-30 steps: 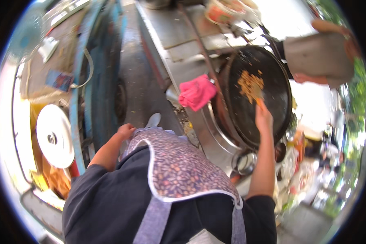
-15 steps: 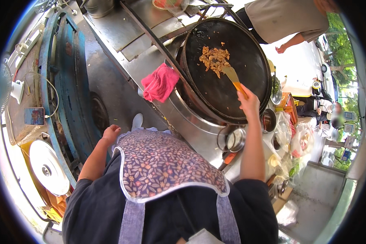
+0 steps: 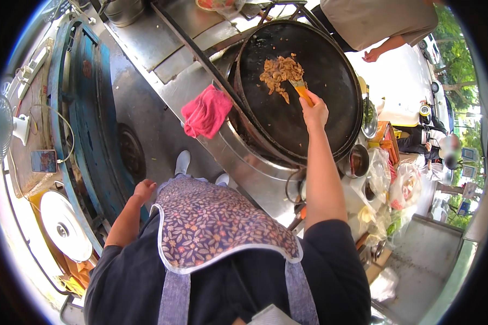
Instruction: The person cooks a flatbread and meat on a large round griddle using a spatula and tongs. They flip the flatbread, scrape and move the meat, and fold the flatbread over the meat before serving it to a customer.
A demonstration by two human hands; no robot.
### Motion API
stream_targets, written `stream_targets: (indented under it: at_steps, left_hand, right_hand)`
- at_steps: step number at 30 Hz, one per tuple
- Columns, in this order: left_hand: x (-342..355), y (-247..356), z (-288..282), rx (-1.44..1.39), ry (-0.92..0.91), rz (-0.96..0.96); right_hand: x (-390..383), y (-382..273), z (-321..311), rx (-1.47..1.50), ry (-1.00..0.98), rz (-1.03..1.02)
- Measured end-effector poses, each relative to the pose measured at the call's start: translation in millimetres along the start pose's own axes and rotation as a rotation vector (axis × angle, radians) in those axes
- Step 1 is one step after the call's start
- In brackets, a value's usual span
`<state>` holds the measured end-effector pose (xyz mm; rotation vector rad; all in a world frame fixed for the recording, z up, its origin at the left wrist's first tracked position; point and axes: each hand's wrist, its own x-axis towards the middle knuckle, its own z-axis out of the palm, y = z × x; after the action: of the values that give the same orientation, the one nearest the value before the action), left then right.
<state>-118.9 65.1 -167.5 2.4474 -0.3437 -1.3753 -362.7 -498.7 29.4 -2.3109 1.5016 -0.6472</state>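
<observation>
My right hand is closed round the orange handle of a spatula, and the arm reaches far forward. The spatula's blade end touches a heap of browned, chopped meat, which partly hides it. This heap lies in the upper left part of a large round black griddle pan, with a few loose bits around it. Low at my left side hangs my left hand, its fingers loosely curled in with nothing seen in them. A pink cloth drapes over the rail left of the pan.
Right of the pan stand a small dark pot and plastic bags of food. Beyond it is another person in a grey-brown top. A blue metal frame, a phone and a fan are at the left.
My right hand has moved forward and left with the spatula, pushing into the meat, which is now bunched slightly differently. My left hand has dropped a little lower.
</observation>
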Motion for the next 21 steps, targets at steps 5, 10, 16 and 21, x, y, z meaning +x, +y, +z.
stream_targets:
  at_steps: [5, 10, 16, 21]
  left_hand:
    - [21, -4, 13, -0.120, 0.032, 0.081]
    - [23, -1, 15, -0.048, -0.013, 0.065]
    - [12, 1, -2, -0.048, 0.007, 0.005]
    - [12, 0, -7, 0.061, 0.013, 0.035]
  right_hand:
    - [-10, -18, -42, -0.198, 0.102, -0.221]
    - [-15, -31, -52, -0.738, 0.175, -0.537]
    - [-27, -37, -65, -0.398, 0.128, -0.378]
    - [-27, -33, -32, -0.258, -0.152, -0.090]
